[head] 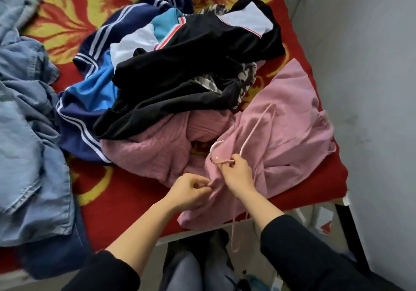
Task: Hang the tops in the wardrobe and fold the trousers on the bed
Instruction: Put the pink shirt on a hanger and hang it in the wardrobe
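Note:
A pink top [286, 119] lies spread at the near right corner of the bed [139, 203]. A pink wire hanger [254, 133] rests on it, one end hanging past the bed edge. My right hand [236, 173] grips the hanger just below its hook. My left hand [189, 191] pinches the pink top's fabric beside it. Behind them sits a heap: a black garment [180, 74] with white and red trim, and a navy and blue piece [90, 92] with white stripes.
Light blue denim clothing [27, 133] covers the bed's left side. The bedspread is red with yellow flowers. A grey wall [371, 88] stands close on the right. The bed's frame and leg [351, 234] show at the near right; my legs are below the edge.

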Motion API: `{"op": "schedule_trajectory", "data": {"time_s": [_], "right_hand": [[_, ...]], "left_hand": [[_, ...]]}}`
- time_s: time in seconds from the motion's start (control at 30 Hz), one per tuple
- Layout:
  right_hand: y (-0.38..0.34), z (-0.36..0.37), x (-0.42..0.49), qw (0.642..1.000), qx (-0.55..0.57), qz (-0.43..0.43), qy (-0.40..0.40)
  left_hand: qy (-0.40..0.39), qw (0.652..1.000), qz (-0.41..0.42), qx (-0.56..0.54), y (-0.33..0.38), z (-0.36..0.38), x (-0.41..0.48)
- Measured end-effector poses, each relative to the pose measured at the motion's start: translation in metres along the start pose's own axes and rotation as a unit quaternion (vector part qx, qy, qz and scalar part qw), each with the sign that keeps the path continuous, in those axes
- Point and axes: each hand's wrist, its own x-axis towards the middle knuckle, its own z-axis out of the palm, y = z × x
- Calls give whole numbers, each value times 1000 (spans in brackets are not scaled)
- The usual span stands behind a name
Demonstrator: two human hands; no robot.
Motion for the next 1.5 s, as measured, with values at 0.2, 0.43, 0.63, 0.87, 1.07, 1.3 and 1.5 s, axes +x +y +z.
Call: {"op": "schedule_trajectory", "data": {"time_s": [0.2,0.43,0.63,0.87,1.07,1.3,1.5], "right_hand": [[-4,-16,-6,998,46,29,40],[-33,-70,-33,952,305,27,-29],[-61,-132,-74,931,320,-3,-174],[-50,-200,-92,962,264,-56,-28],[-59,-218,-116,952,155,-162,211],[-107,-218,-161,900,182,-288,273],[-129,-199,-143,932,128,-246,231]], "left_hand": [[-158,981,-14,-116,18,-9,-24],[148,975,66,153,67,-45,-15],[92,933,197,287,128,-43,-3],[104,952,271,100,220,-37,-24],[237,926,269,120,311,-64,-61],[351,902,247,45,391,-108,-114],[363,870,316,-103,447,-134,-177]]}}
